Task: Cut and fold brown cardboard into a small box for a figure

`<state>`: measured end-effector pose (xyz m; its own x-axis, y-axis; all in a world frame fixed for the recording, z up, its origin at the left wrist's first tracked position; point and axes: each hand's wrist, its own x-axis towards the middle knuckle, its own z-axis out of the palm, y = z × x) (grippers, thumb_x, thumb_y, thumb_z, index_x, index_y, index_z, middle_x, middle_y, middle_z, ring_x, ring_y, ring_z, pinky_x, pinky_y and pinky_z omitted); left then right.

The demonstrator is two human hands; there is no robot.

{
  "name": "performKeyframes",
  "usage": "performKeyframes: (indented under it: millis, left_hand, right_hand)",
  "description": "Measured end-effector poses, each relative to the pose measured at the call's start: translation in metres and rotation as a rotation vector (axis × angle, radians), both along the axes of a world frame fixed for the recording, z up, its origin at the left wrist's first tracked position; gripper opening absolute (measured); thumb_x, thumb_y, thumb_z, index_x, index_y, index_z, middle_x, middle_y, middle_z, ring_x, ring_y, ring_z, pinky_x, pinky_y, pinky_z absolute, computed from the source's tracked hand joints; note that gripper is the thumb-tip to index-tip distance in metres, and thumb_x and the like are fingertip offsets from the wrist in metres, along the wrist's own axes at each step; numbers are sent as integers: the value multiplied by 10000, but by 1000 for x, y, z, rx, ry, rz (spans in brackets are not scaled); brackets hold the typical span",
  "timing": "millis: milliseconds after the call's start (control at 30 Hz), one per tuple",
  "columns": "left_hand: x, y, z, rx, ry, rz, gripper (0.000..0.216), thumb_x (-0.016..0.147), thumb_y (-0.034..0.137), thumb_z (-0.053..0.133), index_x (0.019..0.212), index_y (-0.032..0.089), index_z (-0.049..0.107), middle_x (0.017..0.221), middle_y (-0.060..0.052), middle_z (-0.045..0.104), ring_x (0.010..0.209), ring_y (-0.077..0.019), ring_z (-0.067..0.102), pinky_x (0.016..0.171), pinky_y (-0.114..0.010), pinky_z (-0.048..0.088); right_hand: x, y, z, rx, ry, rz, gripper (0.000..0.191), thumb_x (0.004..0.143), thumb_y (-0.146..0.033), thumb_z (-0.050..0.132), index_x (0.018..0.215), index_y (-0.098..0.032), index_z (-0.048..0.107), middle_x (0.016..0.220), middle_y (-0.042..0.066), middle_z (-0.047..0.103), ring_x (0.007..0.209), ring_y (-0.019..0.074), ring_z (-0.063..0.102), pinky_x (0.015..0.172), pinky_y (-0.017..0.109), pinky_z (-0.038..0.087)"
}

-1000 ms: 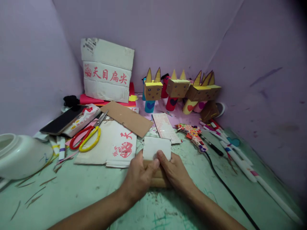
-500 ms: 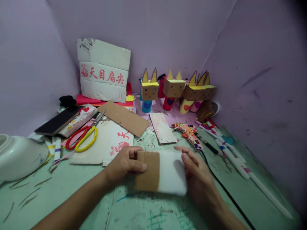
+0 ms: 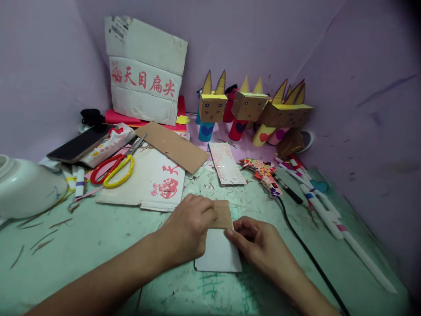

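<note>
A small piece of cardboard (image 3: pixel 219 252), white on its near part with a brown band across the far part, lies on the green tabletop in front of me. My left hand (image 3: pixel 192 224) is closed at its left edge, where the brown meets the white. The curled fingers there cover part of the piece. At the right edge, my right hand (image 3: pixel 255 239) pinches the cardboard between thumb and fingers. Whether the brown band is a fold or a separate layer, I cannot tell. Beyond the hands lies a narrow printed card strip (image 3: pixel 226 163).
Scissors (image 3: pixel 120 169) with red and yellow handles rest on white cardboard (image 3: pixel 131 191) at left. A patterned glue gun (image 3: pixel 263 173) lies right, trailing a black cord (image 3: pixel 302 241). Box-headed paper figures (image 3: pixel 213 107) stand behind. Several white markers (image 3: pixel 324 217) line the right; a white container (image 3: pixel 28 188) sits left.
The cardboard has turned about a quarter, so its brown part now points away from me. It has come down toward the tabletop, and my left hand has shifted right. The view has tilted down.
</note>
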<state>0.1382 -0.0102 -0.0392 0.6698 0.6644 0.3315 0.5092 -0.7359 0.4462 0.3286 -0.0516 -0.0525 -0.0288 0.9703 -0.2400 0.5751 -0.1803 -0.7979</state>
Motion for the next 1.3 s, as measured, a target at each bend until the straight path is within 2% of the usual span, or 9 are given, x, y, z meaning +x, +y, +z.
performKeyframes:
  millis: [100, 167, 233, 333, 533, 867, 1067, 1167, 1300]
  left_hand:
    - [-5, -5, -1, -44, -36, -67, 313, 677, -14, 418, 856, 114, 641, 881, -117, 609, 839, -219, 535, 712, -361, 478]
    - [-10, -7, 3, -80, -17, -116, 400, 673, -15, 417, 985, 115, 630, 996, -127, 609, 933, -229, 539, 790, -387, 489]
    - [-17, -10, 8, -127, 45, -151, 513, 651, -10, 430, 1127, 114, 574, 1120, -134, 585, 1040, -238, 521, 883, -405, 473]
    - [-26, -14, 12, -137, 149, -177, 590, 641, -2, 444, 1221, 91, 504, 1238, -145, 544, 1145, -245, 482, 971, -395, 433]
    - [-37, -9, 1, -83, 151, -209, 454, 792, 11, 402, 1221, 117, 505, 1297, -131, 524, 1222, -210, 435, 1011, -394, 403]
    - [-32, -16, -6, 169, 245, -229, 446, 737, 69, 456, 1177, 93, 523, 1237, -199, 564, 1125, -301, 524, 894, -459, 483]
    - [-30, -23, -15, 263, 235, -189, 506, 691, 103, 417, 1189, 37, 474, 1220, -232, 571, 1125, -307, 540, 909, -407, 482]
    - [-30, -27, -14, 255, 276, -168, 491, 696, 102, 404, 1176, 47, 490, 1239, -232, 557, 1142, -311, 529, 918, -401, 469]
    - [-20, -40, -14, 325, 316, -74, 412, 828, 244, 360, 1165, 59, 509, 1240, -239, 549, 1142, -338, 517, 906, -424, 452]
  right_hand:
    - [14, -3, 5, 186, -261, 99, 250, 821, -355, 514, 712, -178, 653, 596, 35, 641, 538, 173, 577, 491, 269, 424]
    - [20, -6, 8, 407, -284, 212, 206, 845, -220, 467, 917, -180, 657, 864, 81, 689, 772, 202, 639, 662, 314, 501]
    - [24, -8, 10, 554, -241, 425, 351, 810, -73, 434, 1098, -195, 593, 1169, 103, 604, 1062, 204, 565, 865, 354, 478]
    - [27, -5, 10, 557, -231, 684, 480, 747, 12, 437, 1169, -194, 540, 1303, 99, 513, 1230, 199, 429, 982, 387, 420]
    - [39, 16, 6, 607, -289, 845, 398, 816, -77, 515, 1200, -185, 518, 1313, 118, 515, 1241, 212, 434, 976, 420, 444]
    - [35, 5, -6, 755, -344, 708, 305, 852, -70, 437, 1117, -147, 567, 1250, 156, 579, 1209, 227, 494, 917, 414, 502]
    - [34, 2, 7, 646, -268, 711, 456, 744, -87, 423, 1191, -128, 506, 1334, 161, 494, 1261, 244, 417, 962, 426, 460]
    - [28, 1, 7, 750, -288, 685, 468, 668, -119, 459, 1126, -102, 554, 1170, 161, 604, 1128, 284, 510, 895, 443, 497]
    - [14, -7, -4, 946, -349, 582, 409, 682, -28, 401, 1037, -97, 592, 939, 119, 677, 895, 229, 593, 833, 393, 525]
